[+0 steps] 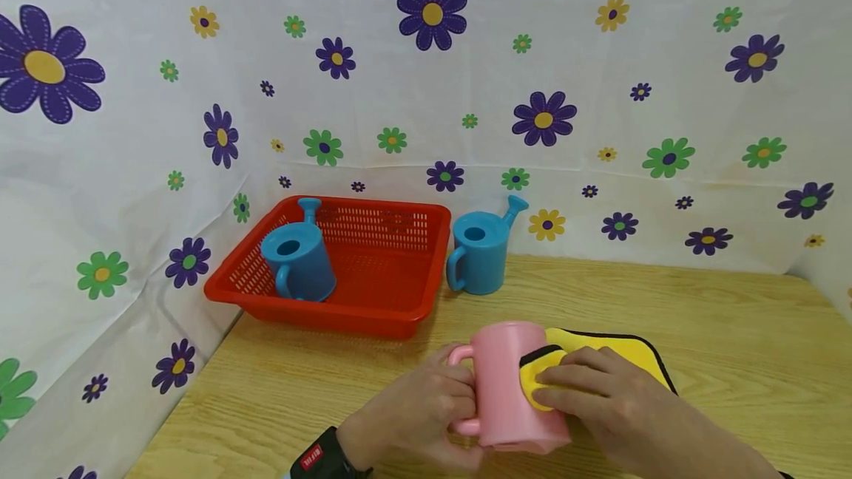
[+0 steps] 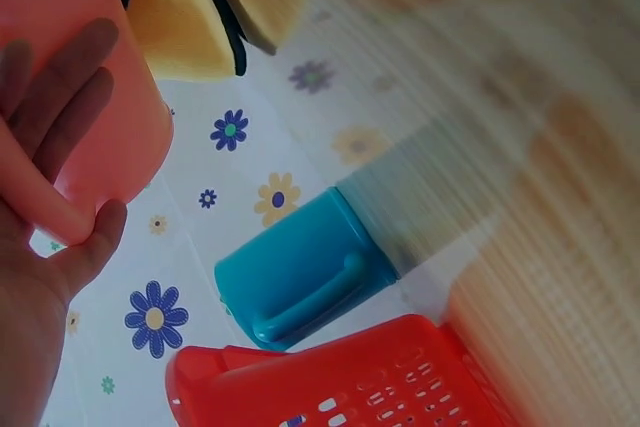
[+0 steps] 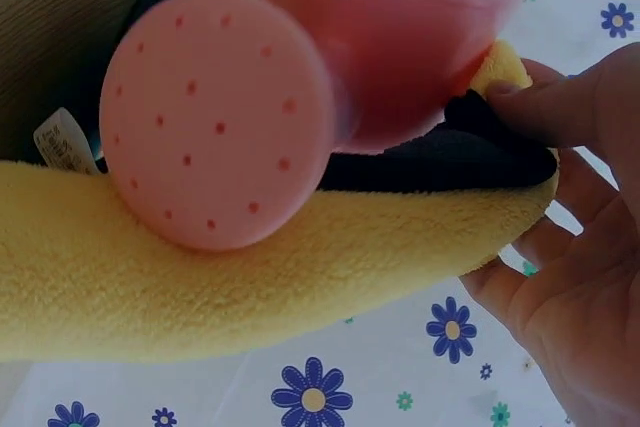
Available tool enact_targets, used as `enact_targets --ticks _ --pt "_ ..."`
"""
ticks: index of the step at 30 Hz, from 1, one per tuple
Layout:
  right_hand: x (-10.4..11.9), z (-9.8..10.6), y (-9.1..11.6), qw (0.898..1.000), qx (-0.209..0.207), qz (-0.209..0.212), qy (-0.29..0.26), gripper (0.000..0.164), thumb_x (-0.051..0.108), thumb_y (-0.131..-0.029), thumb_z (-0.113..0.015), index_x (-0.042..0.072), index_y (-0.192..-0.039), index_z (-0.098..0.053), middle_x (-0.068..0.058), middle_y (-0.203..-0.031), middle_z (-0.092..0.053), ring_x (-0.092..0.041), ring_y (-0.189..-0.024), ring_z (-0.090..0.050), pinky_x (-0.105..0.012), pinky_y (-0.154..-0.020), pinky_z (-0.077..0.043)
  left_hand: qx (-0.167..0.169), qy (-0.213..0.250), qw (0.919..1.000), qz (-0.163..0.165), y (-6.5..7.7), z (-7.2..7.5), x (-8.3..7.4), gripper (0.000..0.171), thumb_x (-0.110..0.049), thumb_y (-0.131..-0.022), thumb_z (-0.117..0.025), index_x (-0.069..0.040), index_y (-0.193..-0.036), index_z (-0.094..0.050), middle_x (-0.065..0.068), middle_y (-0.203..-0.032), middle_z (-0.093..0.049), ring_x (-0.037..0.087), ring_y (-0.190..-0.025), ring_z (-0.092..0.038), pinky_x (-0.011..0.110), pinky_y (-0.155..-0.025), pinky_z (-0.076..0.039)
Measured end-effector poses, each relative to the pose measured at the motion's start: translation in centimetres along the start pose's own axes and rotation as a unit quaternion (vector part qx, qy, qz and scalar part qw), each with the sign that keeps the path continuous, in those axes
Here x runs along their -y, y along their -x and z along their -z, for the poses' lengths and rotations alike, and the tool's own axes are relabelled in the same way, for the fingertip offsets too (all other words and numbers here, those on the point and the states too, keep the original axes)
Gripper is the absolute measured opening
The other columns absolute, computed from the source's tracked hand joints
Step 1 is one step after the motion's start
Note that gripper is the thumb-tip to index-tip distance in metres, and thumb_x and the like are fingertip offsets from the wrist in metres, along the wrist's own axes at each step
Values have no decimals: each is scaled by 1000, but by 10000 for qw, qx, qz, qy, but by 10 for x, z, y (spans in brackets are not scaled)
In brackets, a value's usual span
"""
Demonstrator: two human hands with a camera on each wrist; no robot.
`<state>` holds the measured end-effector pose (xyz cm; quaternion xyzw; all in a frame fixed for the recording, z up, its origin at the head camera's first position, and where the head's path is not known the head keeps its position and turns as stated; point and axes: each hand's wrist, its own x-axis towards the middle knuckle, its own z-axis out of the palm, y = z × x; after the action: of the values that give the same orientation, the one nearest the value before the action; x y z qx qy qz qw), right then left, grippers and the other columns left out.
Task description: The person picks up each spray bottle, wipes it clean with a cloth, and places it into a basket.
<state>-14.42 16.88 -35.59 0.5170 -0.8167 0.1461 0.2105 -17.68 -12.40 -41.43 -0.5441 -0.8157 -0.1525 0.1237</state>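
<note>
Right, on my feed the L hand (image 1: 433,401) is clamped on the handle of a pink watering can (image 1: 509,383), fingers curled round the grip. That can is btwn the two hands, over the wooden table (image 1: 299,368) — can't tell if it touches the wood. The R hand (image 1: 619,398) pinches a yellow cloth (image 1: 635,355) w/ black trim and presses a fold of it to the can's side; the hands themselves are apart, one per side. The R wrist cam gets me the can's sprinkler head (image 3: 215,122), round and dotted w/ holes, in front of the cloth's fleece, plus a white tag (image 3: 66,142). Behind, to the L, there's a red basket (image 1: 333,318) w/ a blue watering can inside, leaning. A second blue can (image 1: 484,265) stands upright just beside the basket's R end. Black wristband (image 1: 326,457) on the L wrist; flowered sheet (image 1: 373,6) at the back.
</note>
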Motion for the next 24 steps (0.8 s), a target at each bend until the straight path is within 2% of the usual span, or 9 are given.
enact_targets --ticks 3,5,9,14,17,24 --pt "6 4 1 9988 389 -197 -240 34 45 -92 -72 34 -125 -67 19 -124 -67 -7 -111 -60 -34 -90 -57 -120 -78 9999 -65 1 0 3 22 -39 -83 -76 -24 -72 -65 -15 -71 -60 -1 -80 -52 40 -109 -47" --pt "9 6 2 9980 506 -221 -301 34 52 -93 -68 37 -124 -67 20 -125 -66 -6 -112 -59 -37 -89 -57 -221 -105 9996 -122 2 -1 5 24 -39 -81 -78 -23 -70 -63 -15 -69 -60 0 -79 -53 38 -107 -48" --pt "10 8 2 9975 626 -30 -337 31 51 -95 -65 38 -123 -67 20 -126 -66 -6 -112 -59 -37 -90 -57 -270 89 9996 -56 3 0 8 25 -36 -79 -80 -22 -69 -62 -14 -67 -59 1 -79 -53 39 -105 -49" --pt "9 7 1 9979 483 390 -210 31 50 -93 -70 36 -121 -69 18 -122 -67 -6 -110 -58 -35 -89 -53 -352 239 9991 -60 5 1 15 26 -36 -80 -80 -21 -69 -61 -13 -66 -61 2 -78 -55 42 -105 -49" --pt "9 6 1 9978 343 547 -174 32 51 -92 -70 34 -119 -70 17 -119 -68 -8 -109 -57 -34 -89 -52 -325 309 9990 -2 5 2 17 26 -37 -81 -78 -22 -68 -62 -15 -66 -61 0 -78 -55 43 -110 -47" --pt "11 6 0 9970 288 717 3 36 55 -91 -70 32 -119 -70 17 -118 -70 -10 -111 -56 -35 -86 -53 -131 503 9984 224 5 3 17 24 -38 -81 -77 -22 -68 -63 -15 -68 -63 -2 -83 -57 49 -117 -41"
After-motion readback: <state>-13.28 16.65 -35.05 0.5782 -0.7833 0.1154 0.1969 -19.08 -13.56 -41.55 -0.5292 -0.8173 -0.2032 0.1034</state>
